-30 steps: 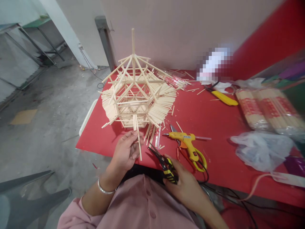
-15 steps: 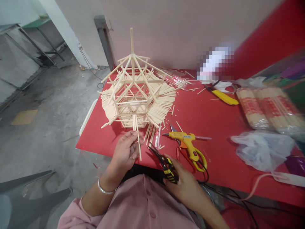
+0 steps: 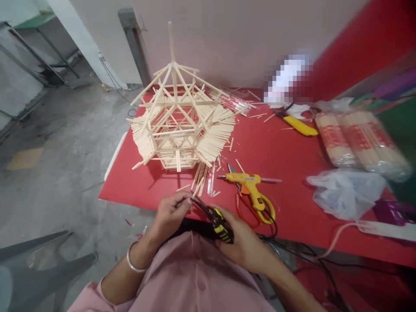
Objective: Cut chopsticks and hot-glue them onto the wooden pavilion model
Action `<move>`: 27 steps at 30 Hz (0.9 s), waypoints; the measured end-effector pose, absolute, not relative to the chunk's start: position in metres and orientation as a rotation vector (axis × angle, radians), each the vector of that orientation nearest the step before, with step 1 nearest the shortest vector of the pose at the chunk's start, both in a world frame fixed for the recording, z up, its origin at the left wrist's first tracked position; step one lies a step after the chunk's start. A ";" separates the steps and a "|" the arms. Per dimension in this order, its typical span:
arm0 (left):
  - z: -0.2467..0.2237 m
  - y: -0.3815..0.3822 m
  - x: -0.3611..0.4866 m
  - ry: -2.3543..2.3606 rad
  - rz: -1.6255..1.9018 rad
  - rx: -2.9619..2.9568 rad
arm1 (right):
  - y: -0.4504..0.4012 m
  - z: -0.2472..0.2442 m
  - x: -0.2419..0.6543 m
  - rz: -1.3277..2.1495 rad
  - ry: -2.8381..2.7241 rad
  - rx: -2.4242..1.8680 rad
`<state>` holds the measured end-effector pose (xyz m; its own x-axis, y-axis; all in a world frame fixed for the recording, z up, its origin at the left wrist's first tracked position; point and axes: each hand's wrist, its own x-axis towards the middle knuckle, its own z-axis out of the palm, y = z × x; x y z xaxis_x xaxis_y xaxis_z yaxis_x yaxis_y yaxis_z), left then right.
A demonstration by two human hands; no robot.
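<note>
Pinched between thumb and fingers of my left hand (image 3: 172, 212) is a thin wooden stick (image 3: 196, 189), its free end slanting up over the table edge. My right hand (image 3: 242, 238) is wrapped around black-and-yellow snips (image 3: 219, 225). Their dark, narrow jaws meet the stick right at my left fingertips; whether they are closed through it is hard to see. Just behind my hands stands a pagoda-like model (image 3: 175, 130) built from pale sticks, with a pointed top and a fanned lower roof.
On the red table (image 3: 269, 151), a yellow glue gun (image 3: 250, 180) lies over scissors with red-and-yellow handles (image 3: 266, 212). Farther right are yellow-handled pliers (image 3: 300, 125), wrapped stick bundles (image 3: 357, 138) and a clear plastic bag (image 3: 344, 195). Loose stick pieces are scattered near the model.
My left hand has drawn the stick away from the model, down towards me. My right hand has brought the snips left and up to the stick. The view has shifted slightly.
</note>
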<state>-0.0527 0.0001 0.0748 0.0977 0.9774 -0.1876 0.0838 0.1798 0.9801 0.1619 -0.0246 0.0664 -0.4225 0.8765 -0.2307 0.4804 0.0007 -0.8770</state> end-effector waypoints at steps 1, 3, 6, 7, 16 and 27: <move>0.074 -0.001 -0.055 1.276 0.927 1.257 | -0.025 0.063 0.161 1.372 -1.923 -1.387; 0.074 -0.002 -0.057 1.291 0.875 1.386 | -0.025 0.060 0.159 1.317 -1.959 -1.374; 0.073 -0.002 -0.059 1.323 0.855 1.502 | -0.024 0.060 0.157 1.275 -1.995 -1.355; 0.073 -0.002 -0.059 1.327 0.860 1.514 | -0.024 0.061 0.157 1.273 -1.999 -1.349; 0.084 -0.001 -0.061 1.221 1.009 1.366 | -0.027 0.069 0.143 1.399 -1.817 -1.350; 0.082 -0.005 -0.066 1.209 0.879 1.413 | -0.027 0.067 0.138 1.513 -1.784 -1.253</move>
